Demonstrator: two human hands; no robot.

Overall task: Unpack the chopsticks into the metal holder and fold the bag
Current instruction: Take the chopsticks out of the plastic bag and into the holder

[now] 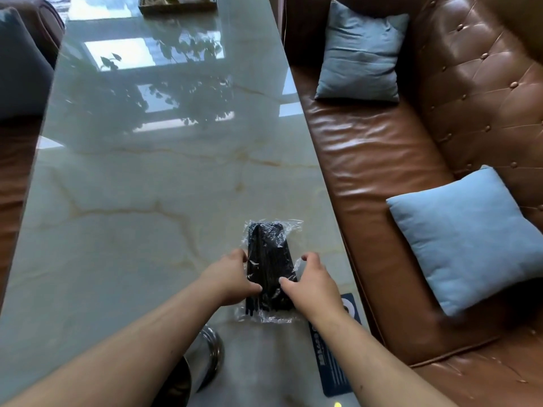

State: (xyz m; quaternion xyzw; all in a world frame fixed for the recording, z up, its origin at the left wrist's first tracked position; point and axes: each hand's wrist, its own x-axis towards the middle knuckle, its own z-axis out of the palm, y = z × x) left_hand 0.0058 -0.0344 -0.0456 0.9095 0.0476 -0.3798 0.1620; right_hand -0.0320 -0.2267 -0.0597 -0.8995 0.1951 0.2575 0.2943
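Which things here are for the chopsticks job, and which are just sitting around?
For the job:
chopsticks
clear plastic bag
metal holder
left hand
right hand

Just lying about:
blue cushions
brown sofa
dark blue card

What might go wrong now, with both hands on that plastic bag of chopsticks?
The chopsticks lie loose in the clear bag; opened carelessly, they may spill and slide on the glossy table. The metal holder lies on its side under the left arm, so it might roll.

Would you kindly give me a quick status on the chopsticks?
Both hands, left hand and right hand, on the bag. Chopsticks still inside. Metal holder near, lying sideways. Nothing blocking.
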